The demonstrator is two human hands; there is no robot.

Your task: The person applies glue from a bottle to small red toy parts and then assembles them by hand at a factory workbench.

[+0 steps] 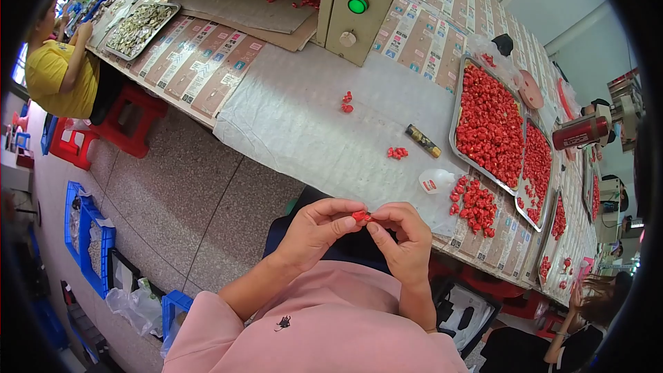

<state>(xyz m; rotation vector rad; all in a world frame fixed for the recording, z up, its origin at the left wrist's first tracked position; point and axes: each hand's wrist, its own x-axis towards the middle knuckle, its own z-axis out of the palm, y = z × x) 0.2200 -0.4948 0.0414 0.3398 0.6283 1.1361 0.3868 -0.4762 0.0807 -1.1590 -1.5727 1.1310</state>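
Between the fingertips of my left hand [319,229] and my right hand [402,235] is a small shiny red piece [360,216]. Both hands pinch it just off the table's near edge, in front of my body. Its exact kind is too small to make out. On the white sheet [297,110] beyond lie two little groups of like red pieces, one group [347,101] farther off and another group [397,153] closer. A black and gold tube [423,141] rests beside the closer group. To its right are a small white bottle [436,181] and a loose pile of red pieces [475,206].
Metal trays of red pieces [487,124] line the right side. A beige machine housing [359,10] with red and green buttons stands at the back, red pieces inside. A person in yellow [65,72] sits far left; another person [587,318] is at right. Blue crates [90,235] stand on the floor.
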